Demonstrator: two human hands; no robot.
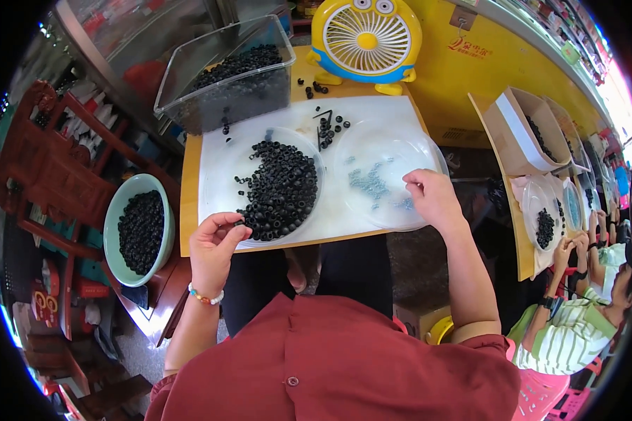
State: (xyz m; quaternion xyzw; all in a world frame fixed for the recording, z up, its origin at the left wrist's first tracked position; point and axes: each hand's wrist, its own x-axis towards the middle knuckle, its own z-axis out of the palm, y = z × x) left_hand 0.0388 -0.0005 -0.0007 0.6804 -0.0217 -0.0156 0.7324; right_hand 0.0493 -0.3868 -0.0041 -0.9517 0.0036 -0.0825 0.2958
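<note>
My left hand (216, 244) is at the near left edge of a clear round tray (218, 166). Its thumb and fingers pinch a small black plastic part, beside a heap of the same black parts (282, 184) in that tray. Over the right side of a second clear round tray (361, 140), my right hand (435, 200) has thumb and index finger pressed together. Whatever they hold, if anything, is too small to make out. Small pale blue translucent pieces (369, 182) lie scattered in this second tray, left of the right hand.
A clear bin (221, 98) of black parts stands at the back left, a yellow toy-shaped fan (365, 42) behind the trays. Loose parts and a hex key (321, 116) lie between. A green bowl (167, 231) of black parts sits left. A person (569, 330) works at another table, right.
</note>
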